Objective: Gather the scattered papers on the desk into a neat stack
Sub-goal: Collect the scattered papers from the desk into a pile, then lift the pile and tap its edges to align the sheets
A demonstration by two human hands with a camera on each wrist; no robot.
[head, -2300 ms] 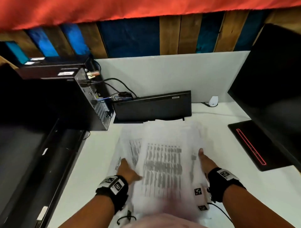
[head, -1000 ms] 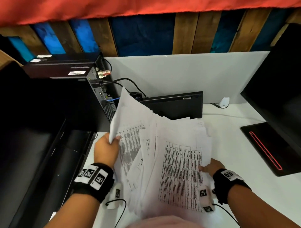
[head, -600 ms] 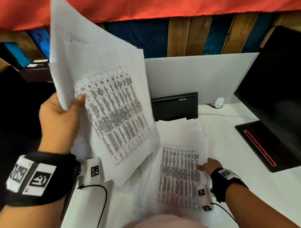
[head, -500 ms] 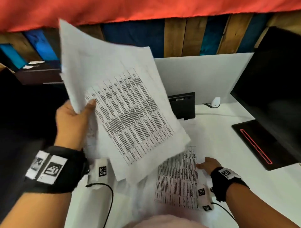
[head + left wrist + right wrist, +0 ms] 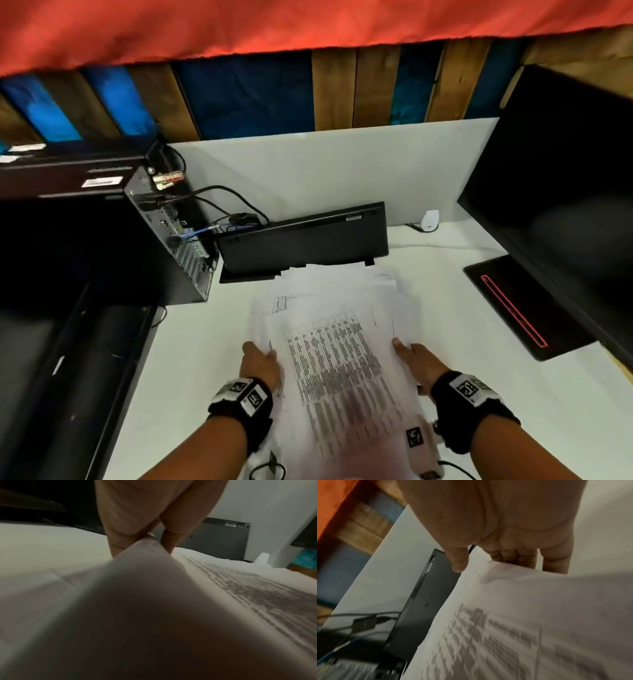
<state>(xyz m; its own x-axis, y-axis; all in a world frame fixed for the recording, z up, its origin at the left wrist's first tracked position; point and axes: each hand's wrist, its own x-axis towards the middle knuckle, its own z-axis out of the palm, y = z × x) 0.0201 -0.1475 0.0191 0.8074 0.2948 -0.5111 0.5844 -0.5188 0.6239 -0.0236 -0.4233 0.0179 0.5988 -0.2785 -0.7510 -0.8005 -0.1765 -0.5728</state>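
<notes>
A loose pile of printed papers [image 5: 337, 346] lies on the white desk [image 5: 191, 363], the top sheet bearing a printed table. My left hand [image 5: 258, 358] is at the pile's left edge and my right hand [image 5: 409, 353] at its right edge. In the left wrist view the left hand [image 5: 149, 539] pinches a raised edge of the papers [image 5: 154, 601] between thumb and fingers. The right wrist view has the right hand [image 5: 481, 561] with its thumb on top of the papers [image 5: 522, 615] and its fingers under the edge. The sheets' far ends are uneven.
A black keyboard [image 5: 303, 240] leans on the white partition just behind the pile. A computer tower [image 5: 171, 246] with cables stands at the left. A monitor [image 5: 565, 205] and its red-lined base [image 5: 513, 308] fill the right side. A small white device [image 5: 430, 219] sits by the partition.
My left hand has brought the sheets it held high in the air down onto the pile. The right hand stayed at the pile's right edge.
</notes>
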